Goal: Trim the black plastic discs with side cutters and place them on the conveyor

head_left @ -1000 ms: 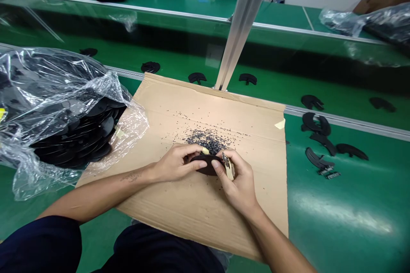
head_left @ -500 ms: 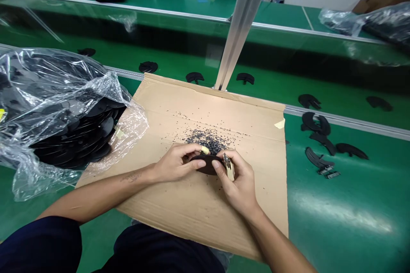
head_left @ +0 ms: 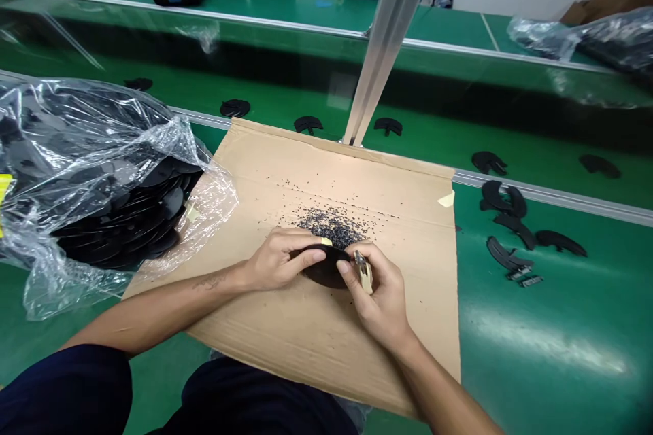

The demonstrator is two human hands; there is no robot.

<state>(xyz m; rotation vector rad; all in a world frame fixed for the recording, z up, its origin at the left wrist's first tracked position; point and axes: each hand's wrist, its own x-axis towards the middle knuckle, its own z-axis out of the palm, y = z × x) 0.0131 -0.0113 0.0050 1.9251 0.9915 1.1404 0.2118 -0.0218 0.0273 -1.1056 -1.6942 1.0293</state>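
Observation:
A thin black plastic disc (head_left: 329, 274) is held between my hands over a cardboard sheet (head_left: 286, 326). My left hand (head_left: 286, 258) pinches its left edge, thumb on the near face; a finger wears a pale yellow cover (head_left: 326, 241). Closed on the right edge, my right hand (head_left: 380, 285) presses its thumb to the disc. Small cream-handled nippers (head_left: 364, 273) with metal jaws are tucked in the same hand, jaws pointing up and away. Just beyond the disc lies a scatter of tiny black bits (head_left: 331, 221). The fingers behind the disc are partly hidden.
A clear plastic bag (head_left: 102, 122) spills stacked black discs (head_left: 132, 217) at the left. Curved black parts (head_left: 505, 200) lie on the green table (head_left: 551, 326) at the right, others along the back. A metal post (head_left: 380, 58) rises behind the cardboard.
The disc has tilted so that more of its near face shows. My left thumb has shifted slightly up along it. The nippers stay in my right hand.

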